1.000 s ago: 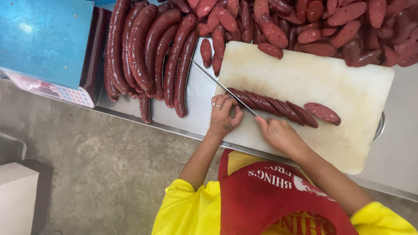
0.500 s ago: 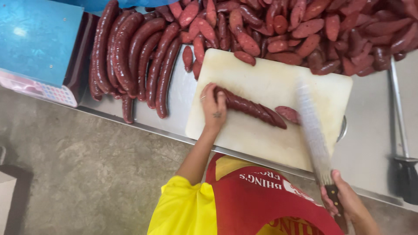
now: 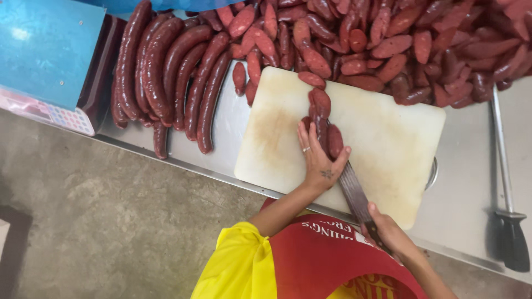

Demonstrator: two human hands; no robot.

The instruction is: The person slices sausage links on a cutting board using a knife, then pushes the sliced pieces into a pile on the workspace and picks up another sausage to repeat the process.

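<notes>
Red sausage slices [image 3: 324, 119] lie in a row on the white cutting board [image 3: 388, 144], stacked on the flat blade of a long knife [image 3: 354, 194]. The left hand [image 3: 318, 158] rests on top of them with its fingers spread flat, so it seems to press the slices down and keep them from sliding off the blade. The right hand [image 3: 390, 235] is curled tight around the knife handle, low by the red apron [image 3: 327, 260]. Whole long sausages [image 3: 166, 72] wait on the metal table [image 3: 233, 124] to the left. A big pile of cut pieces [image 3: 410, 44] sits behind the board.
</notes>
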